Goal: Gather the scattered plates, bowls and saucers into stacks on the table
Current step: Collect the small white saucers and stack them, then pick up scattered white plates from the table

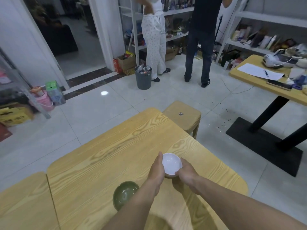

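1. Nearest to us, a green bowl [125, 195] stands upright on the table [116, 143], close to its near edge. Our left forearm crosses the bowl's right side and hides part of it
2. A little further in, over the middle of the table, are the white saucers [172, 164]. One lies hollow side up, with the rim of at least one more showing under it. We cannot tell whether the stack rests on the table or sits just off it
3. Our left hand [157, 170] lies against the saucers' left rim, fingers straight and touching it, not curled round
4. Our right hand [186, 173] grips the right rim, its fingers curled at the edge
5. Just beside the table's far right corner, a tan stool [181, 117] stands on the tiled floor
6. Well beyond the table's far end, we see a grey bin [143, 80] filled with rubbish, and two people standing with their backs to us at white shelves [174, 12]
7. Well apart from the table, far off to its right, a second table [252, 81] carries a sheet of paper [260, 73] with a pen [266, 73] on it
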A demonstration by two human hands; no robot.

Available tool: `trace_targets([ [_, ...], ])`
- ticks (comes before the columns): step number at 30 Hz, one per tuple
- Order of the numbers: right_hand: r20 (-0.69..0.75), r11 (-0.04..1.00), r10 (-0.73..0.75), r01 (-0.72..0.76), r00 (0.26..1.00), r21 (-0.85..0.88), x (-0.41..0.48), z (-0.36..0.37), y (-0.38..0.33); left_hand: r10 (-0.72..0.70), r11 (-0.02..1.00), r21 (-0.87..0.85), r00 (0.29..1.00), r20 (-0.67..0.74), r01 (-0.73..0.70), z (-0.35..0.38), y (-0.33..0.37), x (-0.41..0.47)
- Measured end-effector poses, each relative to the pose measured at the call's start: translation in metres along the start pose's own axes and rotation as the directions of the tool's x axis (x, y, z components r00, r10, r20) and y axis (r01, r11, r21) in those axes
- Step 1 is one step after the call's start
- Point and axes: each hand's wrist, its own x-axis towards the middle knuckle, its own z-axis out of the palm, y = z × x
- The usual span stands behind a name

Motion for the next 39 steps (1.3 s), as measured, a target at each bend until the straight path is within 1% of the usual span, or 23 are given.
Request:
trace_targets([
  [3,-0.017,1.0,-0.017,0.016,1.0,-0.023,-0.003,0.0,0.003,0.02,1.0,0.001,1.0,0.002,-0.02,0.001,-0.003,-0.004],
  [5,-0.031,0.999,-0.026,0.025,0.999,-0.037,-0.004,0.001,0.003,0.033,0.999,0.042,0.999,0.015,-0.034,0.0,-0.002,-0.008],
  [8,-0.053,0.997,-0.042,0.039,0.998,-0.065,-0.005,0.002,0.005,0.081,0.981,0.172,0.995,0.05,-0.088,-0.004,0.001,-0.017],
  [11,-0.059,0.994,-0.061,0.055,0.996,-0.095,-0.005,0.003,0.007,0.128,0.92,0.362,0.988,0.092,-0.153,-0.008,-0.002,-0.018],
  [15,-0.068,0.993,-0.061,0.054,0.996,-0.102,-0.003,0.002,0.01,0.133,0.877,0.448,0.984,0.117,-0.172,-0.011,-0.007,-0.018],
  [17,-0.059,0.993,-0.057,0.051,0.997,-0.108,-0.006,0.001,0.008,0.15,0.835,0.513,0.98,0.131,-0.197,-0.012,-0.007,-0.018],
  [18,-0.055,0.991,-0.065,0.058,0.996,-0.125,-0.008,0.0,0.007,0.174,0.796,0.562,0.975,0.141,-0.223,-0.013,-0.006,-0.019],
  [20,-0.081,0.969,-0.123,0.102,0.989,-0.226,-0.014,-0.006,0.001,0.246,0.682,0.672,0.956,0.162,-0.289,-0.017,0.0,-0.021],
  [21,-0.108,0.935,-0.187,0.143,0.976,-0.325,-0.017,-0.01,-0.003,0.297,0.601,0.732,0.94,0.169,-0.321,-0.02,0.004,-0.023],
  [22,-0.119,0.877,-0.261,0.184,0.958,-0.443,-0.023,-0.015,-0.008,0.347,0.506,0.793,0.921,0.175,-0.341,-0.025,0.011,-0.027],
  [24,-0.062,0.707,-0.388,0.254,0.919,-0.66,-0.039,-0.02,-0.023,0.424,0.32,0.888,0.888,0.178,-0.331,-0.037,0.027,-0.043],
  [26,0.038,0.541,-0.448,0.305,0.893,-0.784,-0.058,-0.017,-0.044,0.472,0.176,0.94,0.863,0.18,-0.293,-0.053,0.046,-0.064],
  [28,0.106,0.417,-0.482,0.334,0.87,-0.845,-0.08,-0.006,-0.067,0.497,0.084,0.966,0.85,0.172,-0.245,-0.075,0.062,-0.09],
  [31,0.175,0.243,-0.534,0.348,0.827,-0.905,-0.121,0.023,-0.098,0.532,0.028,0.985,0.837,0.129,-0.17,-0.117,0.076,-0.139],
  [34,0.227,0.132,-0.591,0.371,0.774,-0.919,-0.164,0.059,-0.125,0.583,0.002,0.996,0.809,0.073,-0.091,-0.165,0.076,-0.193],
  [36,0.269,0.069,-0.63,0.397,0.728,-0.915,-0.194,0.084,-0.142,0.601,0.001,1.0,0.799,0.016,-0.021,-0.197,0.07,-0.229],
  [39,0.365,-0.05,-0.67,0.451,0.646,-0.891,-0.238,0.127,-0.162,0.634,0.03,0.995,0.768,-0.091,0.094,-0.242,0.056,-0.281],
])
